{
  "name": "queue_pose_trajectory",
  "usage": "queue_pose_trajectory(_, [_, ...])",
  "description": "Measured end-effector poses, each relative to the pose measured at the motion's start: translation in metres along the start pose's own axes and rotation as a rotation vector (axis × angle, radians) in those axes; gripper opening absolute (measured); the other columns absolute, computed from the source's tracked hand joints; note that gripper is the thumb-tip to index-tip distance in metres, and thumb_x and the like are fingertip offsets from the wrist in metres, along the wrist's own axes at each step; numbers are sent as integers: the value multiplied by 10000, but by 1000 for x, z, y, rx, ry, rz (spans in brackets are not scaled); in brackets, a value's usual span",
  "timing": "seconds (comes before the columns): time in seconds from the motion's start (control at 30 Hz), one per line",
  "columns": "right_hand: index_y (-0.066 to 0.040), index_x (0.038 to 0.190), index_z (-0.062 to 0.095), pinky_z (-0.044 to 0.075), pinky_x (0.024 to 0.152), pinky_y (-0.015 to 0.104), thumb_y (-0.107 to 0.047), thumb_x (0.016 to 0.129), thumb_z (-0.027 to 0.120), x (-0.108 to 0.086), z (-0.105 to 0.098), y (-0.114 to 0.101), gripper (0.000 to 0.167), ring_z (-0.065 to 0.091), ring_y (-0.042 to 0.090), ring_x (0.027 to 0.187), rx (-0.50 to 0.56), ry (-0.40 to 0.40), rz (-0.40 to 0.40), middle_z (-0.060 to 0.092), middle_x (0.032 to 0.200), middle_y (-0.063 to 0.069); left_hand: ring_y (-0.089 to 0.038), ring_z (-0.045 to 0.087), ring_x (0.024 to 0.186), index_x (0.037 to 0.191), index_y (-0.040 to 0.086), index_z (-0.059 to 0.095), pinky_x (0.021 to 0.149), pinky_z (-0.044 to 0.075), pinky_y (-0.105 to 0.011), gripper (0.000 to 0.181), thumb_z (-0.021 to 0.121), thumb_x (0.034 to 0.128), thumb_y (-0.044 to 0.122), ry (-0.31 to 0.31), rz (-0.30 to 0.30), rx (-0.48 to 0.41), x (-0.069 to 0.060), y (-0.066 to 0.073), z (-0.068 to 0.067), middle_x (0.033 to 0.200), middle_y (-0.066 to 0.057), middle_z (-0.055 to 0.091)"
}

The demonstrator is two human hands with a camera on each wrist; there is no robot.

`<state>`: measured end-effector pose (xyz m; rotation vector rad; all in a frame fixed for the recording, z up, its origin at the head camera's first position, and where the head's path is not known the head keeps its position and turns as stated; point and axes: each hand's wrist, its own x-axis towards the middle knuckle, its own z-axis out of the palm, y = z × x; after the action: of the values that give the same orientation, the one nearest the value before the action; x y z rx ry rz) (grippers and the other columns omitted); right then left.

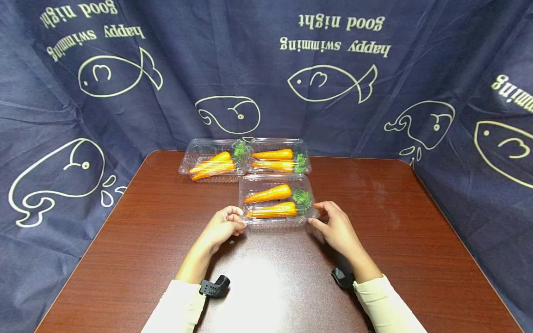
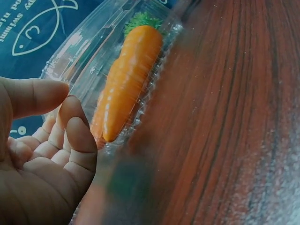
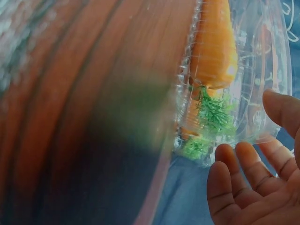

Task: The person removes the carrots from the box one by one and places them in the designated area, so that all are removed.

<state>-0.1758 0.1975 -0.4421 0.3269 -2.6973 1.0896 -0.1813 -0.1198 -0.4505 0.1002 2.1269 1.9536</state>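
A clear plastic clamshell box [image 1: 270, 180] lies on the table in front of me, with two orange carrots [image 1: 272, 210] and a green leafy sprig [image 1: 302, 198] inside. At its near left corner my left hand [image 1: 224, 225] pinches the edge between thumb and fingers. On the opposite side my right hand [image 1: 336, 229] holds the near right corner, thumb in front and fingers along the side. The right wrist view shows the right fingers [image 3: 253, 166] bent at the box's end. In the left wrist view a carrot [image 2: 129, 79] shows through the clear wall.
Two more clear boxes stand side by side behind: the left box [image 1: 200, 150] and the right box [image 1: 279, 144], both holding carrots and greens. The brown wooden table [image 1: 387, 217] extends to both sides. A dark blue cloth [image 1: 266, 60] with fish drawings hangs around it.
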Motion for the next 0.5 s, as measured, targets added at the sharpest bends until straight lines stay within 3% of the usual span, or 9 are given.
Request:
queue_pose_trajectory(0.27, [-62, 894, 637, 524, 722, 448, -42, 804, 810, -1, 0, 3, 196, 645, 266, 823, 34, 35, -76, 644, 1038, 82, -113, 522, 613, 1024, -19, 511, 600, 463, -244, 221, 591, 838, -108, -7, -6, 0, 0, 4, 1, 690, 1, 545])
queue_pose_trajectory(0.5, [-140, 764, 586, 527, 674, 372, -50, 783, 830, -5, -4, 6, 261, 612, 176, 822, 4, 45, -179, 648, 1007, 62, -109, 521, 622, 1059, -33, 497, 597, 462, -225, 246, 590, 842, -101, -34, 5, 9, -1, 3, -1, 708, -1, 543])
